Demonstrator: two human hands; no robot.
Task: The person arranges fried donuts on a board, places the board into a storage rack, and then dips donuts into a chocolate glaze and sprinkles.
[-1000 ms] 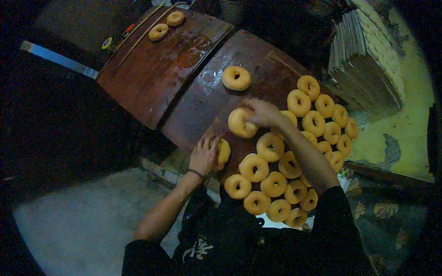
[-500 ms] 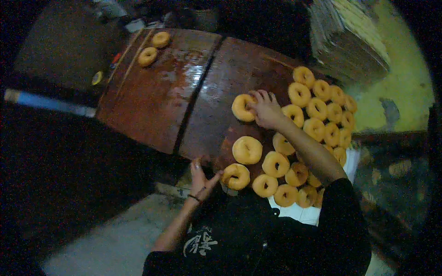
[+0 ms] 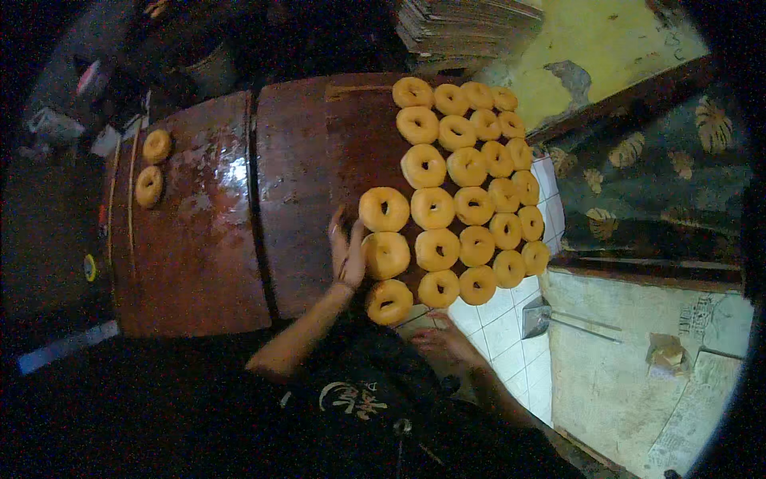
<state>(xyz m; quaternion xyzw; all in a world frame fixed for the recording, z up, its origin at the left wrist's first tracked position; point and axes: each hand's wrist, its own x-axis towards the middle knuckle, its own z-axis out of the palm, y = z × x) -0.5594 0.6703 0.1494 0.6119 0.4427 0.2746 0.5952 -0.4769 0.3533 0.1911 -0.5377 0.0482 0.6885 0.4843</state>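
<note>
Golden ring doughnuts [image 3: 432,206] lie in close rows on the right half of a reddish-brown wooden tabletop [image 3: 289,191]. My left hand [image 3: 349,249] is open beside the left end of the rows, its fingertips at or against the doughnuts [image 3: 384,255] there. My right hand [image 3: 437,339] is open, with loosely bent fingers, just below the front doughnut row and beside the table edge, holding nothing. Two more doughnuts [image 3: 157,145] sit one behind the other at the table's left, near thin wooden sticks [image 3: 132,207].
Stacked flat boards or cardboard [image 3: 455,32] stand behind the table by a peeling yellow surface [image 3: 606,40]. At right are a leaf-patterned cloth [image 3: 630,184], white tiles [image 3: 504,335] and a long-handled metal tool [image 3: 536,318]. A dark gap splits the tabletop.
The view has turned toward the right. My right hand has let go of a doughnut, now in line with the others, and moved down to the front edge. My left hand stays beside the doughnuts.
</note>
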